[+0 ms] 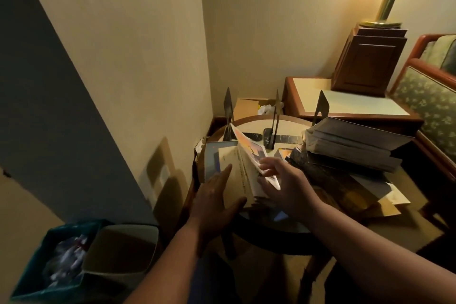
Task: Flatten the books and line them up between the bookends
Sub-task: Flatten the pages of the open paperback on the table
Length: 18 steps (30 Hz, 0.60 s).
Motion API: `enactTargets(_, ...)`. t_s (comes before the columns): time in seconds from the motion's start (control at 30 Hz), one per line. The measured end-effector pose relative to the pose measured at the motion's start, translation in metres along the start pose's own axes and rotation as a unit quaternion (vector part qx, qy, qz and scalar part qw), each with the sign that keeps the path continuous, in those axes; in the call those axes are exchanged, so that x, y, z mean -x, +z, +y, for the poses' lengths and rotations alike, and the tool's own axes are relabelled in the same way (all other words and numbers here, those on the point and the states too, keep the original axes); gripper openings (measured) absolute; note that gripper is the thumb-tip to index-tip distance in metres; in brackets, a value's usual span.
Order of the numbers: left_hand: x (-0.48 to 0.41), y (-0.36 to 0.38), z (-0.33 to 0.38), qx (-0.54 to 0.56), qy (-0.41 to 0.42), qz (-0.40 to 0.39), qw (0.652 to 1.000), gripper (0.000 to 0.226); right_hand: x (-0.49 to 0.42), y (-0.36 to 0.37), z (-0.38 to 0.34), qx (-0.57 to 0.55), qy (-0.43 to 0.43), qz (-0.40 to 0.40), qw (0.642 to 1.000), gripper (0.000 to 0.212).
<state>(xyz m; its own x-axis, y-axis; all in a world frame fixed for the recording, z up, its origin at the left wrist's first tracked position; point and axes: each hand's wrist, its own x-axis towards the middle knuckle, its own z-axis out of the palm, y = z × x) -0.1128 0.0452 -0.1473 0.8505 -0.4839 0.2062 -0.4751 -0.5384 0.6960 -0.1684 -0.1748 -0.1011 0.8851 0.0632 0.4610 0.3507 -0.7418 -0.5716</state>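
An open book (237, 168) lies at the left of a small round table (291, 126). My left hand (217, 195) presses flat on its left pages with straight fingers. My right hand (281, 180) holds the raised colourful cover and pages at their edge, fingers curled round them. Three dark metal bookends stand at the back: one at the left (228, 108), one in the middle (275, 121), one at the right (320, 108). A thick stack of books (352, 148) lies on its side at the right, with dark books (313, 168) and loose papers beneath.
A wall corner lies right behind the table. A low wooden side table (345, 103) with a lamp base (370, 61) stands at the back right, next to a patterned sofa (429, 99). Two waste bins (98, 261) stand on the floor at the lower left.
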Motion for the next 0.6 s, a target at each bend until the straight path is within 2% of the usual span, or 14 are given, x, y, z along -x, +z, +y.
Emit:
enactTargets(0.13, -0.018, 0.003, 0.016, -0.115, 0.052, -0.018, 0.992, 0.071, 0.004, -0.012, 0.000, 0.018, 0.026, 0.095, 0.995, 0.038)
enactTargets(0.3, -0.029, 0.012, 0.022, -0.117, 0.091, -0.023, 0.989, 0.072, 0.012, -0.030, 0.014, 0.044, 0.054, 0.148, 0.986, 0.057)
enactTargets(0.5, -0.031, 0.018, 0.027, -0.162, 0.111, -0.040, 0.980, 0.066, 0.027, -0.033, 0.029, 0.080, 0.113, 0.140, 0.981, 0.037)
enactTargets(0.6, -0.024, 0.017, 0.015, -0.162, 0.097, -0.036, 0.981, 0.061, 0.034, -0.028, 0.036, 0.074, 0.158, 0.151, 0.973, 0.038)
